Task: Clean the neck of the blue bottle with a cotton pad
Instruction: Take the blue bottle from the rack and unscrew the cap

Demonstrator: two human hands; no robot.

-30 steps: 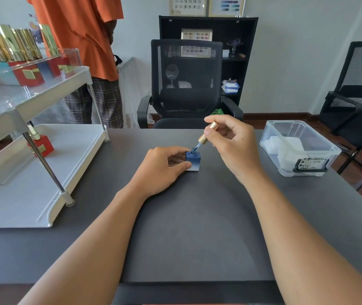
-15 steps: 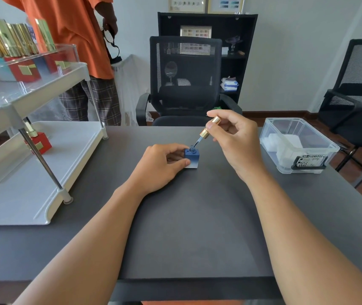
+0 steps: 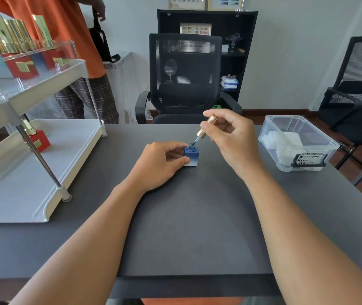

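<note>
Two hands [image 3: 160, 164], one blue bottle [image 3: 191, 154]

- You have bright, even daylight across the room; the pale wall [image 3: 285, 62] reads clean, not blown out.
- Shadows under your forearms on the dark desk [image 3: 197, 216] are soft and faint.
- Glare streaks the clear upper tier of the white rack [image 3: 32, 84] and the gold caps there.
- The wide lens bends the edges: the rack and the right-hand chair [image 3: 360, 84] lean outward.
- Focus is sharp mid-frame and slightly soft at the corners.
</note>
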